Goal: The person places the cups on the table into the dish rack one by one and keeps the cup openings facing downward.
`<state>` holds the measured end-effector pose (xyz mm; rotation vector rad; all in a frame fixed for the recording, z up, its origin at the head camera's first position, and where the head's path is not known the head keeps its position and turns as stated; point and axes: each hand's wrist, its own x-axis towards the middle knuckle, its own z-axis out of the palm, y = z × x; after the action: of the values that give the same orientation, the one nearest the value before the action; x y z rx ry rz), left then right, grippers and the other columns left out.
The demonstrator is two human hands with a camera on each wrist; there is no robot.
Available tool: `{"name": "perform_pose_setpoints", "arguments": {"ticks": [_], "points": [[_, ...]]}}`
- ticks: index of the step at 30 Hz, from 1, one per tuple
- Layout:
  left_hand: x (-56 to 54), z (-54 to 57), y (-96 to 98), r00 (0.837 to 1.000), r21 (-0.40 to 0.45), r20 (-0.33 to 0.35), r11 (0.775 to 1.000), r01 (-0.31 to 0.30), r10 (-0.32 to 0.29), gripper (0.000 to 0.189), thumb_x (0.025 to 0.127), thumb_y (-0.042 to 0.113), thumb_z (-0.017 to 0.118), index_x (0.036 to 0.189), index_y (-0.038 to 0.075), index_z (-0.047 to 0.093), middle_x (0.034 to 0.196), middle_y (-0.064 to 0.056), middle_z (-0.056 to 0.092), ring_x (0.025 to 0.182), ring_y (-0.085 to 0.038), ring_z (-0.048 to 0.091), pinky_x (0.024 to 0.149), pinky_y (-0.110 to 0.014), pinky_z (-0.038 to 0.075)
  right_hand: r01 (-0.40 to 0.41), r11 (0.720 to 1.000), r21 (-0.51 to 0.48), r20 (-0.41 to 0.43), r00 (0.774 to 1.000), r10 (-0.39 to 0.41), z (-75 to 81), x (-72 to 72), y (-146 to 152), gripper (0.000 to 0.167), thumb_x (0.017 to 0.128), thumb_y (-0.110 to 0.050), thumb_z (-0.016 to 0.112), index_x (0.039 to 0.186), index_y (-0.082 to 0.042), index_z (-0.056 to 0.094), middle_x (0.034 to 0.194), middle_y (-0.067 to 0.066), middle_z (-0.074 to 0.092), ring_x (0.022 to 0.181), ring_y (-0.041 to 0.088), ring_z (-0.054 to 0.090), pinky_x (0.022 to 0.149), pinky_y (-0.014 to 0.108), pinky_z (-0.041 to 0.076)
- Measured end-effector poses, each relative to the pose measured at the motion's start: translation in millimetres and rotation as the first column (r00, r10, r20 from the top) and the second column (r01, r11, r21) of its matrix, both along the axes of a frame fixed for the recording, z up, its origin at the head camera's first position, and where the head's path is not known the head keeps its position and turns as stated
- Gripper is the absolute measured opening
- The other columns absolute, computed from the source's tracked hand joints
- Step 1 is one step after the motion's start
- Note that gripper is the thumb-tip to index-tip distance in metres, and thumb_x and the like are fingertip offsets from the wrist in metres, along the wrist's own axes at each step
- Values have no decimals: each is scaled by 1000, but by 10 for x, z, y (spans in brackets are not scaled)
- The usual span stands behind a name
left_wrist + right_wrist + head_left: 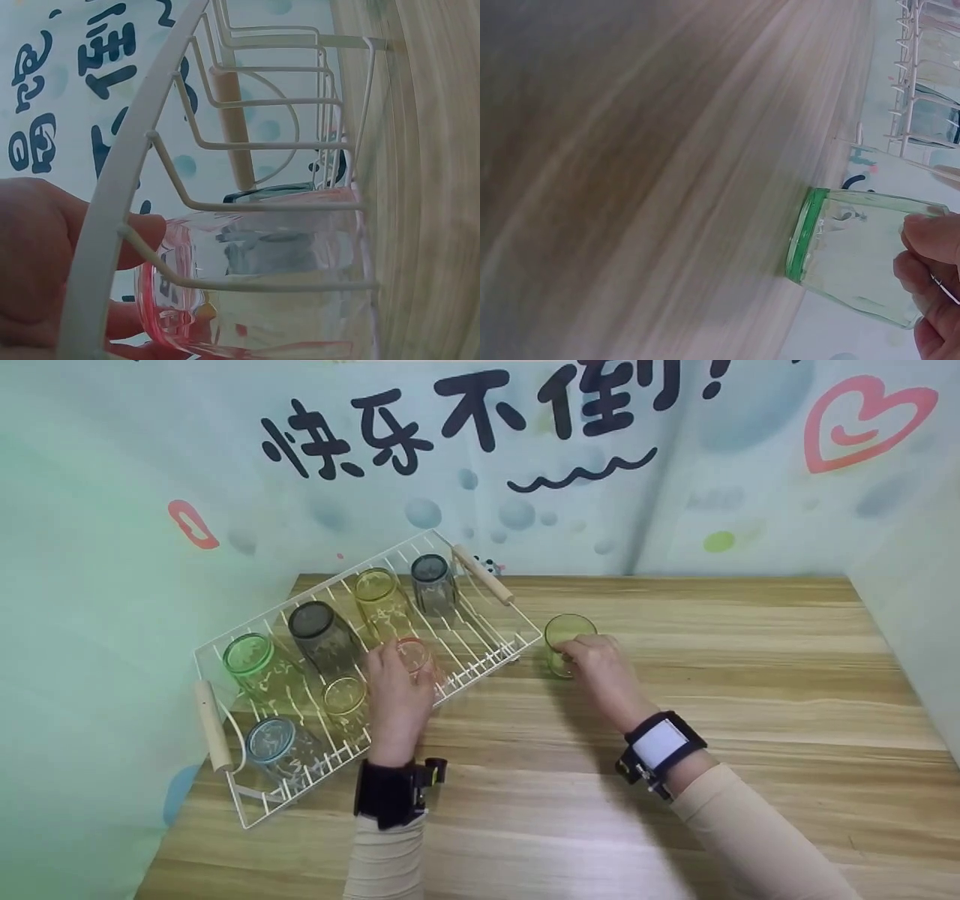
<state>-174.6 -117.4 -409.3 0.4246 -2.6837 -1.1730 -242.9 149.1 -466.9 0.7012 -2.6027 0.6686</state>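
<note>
My left hand (pixel 399 697) grips a pink-tinted glass (pixel 300 255) by its upper end, thumb on one side and fingers on the other. This glass stands upside down along the front of a white wire rack (pixel 124 180). To the right of the rack, my right hand (pixel 609 679) pinches the rim of a green glass (pixel 870 251). Its thick green base faces down at the wooden table (pixel 750 675), close to the surface. Beside my left hand, a small yellow glass (pixel 344 697) sits inverted in the rack.
The rack also holds a green glass (pixel 249 654), a blue glass (pixel 271 739), a large grey glass (pixel 312 620), a yellow glass (pixel 376 585) and a small grey glass (pixel 431 570). Wooden handles (pixel 212 725) flank it. A printed cloth (pixel 480 510) hangs behind.
</note>
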Motion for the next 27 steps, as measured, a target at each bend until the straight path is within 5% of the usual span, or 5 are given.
{"name": "perform_pose_setpoints", "arguments": {"ticks": [8, 27], "points": [[-10, -25, 1, 1000, 7, 2, 1000, 21, -21, 72, 96, 20, 57, 155, 1, 19, 157, -21, 24, 142, -38, 34, 116, -53, 37, -1, 1000, -7, -12, 1000, 0, -5, 23, 0, 27, 83, 3, 71, 108, -5, 72, 101, 12, 74, 94, 27, 69, 94, 42, 55], [-9, -35, 30, 991, 43, -132, 999, 1, 5, 63, 93, 22, 63, 148, 5, 36, 153, -17, 30, 141, -36, 36, 115, -54, 38, 0, 1000, -24, -58, 998, -1, 41, 26, 42, 24, 82, 3, 71, 105, -6, 72, 96, 12, 74, 90, 27, 68, 91, 41, 55]]}}
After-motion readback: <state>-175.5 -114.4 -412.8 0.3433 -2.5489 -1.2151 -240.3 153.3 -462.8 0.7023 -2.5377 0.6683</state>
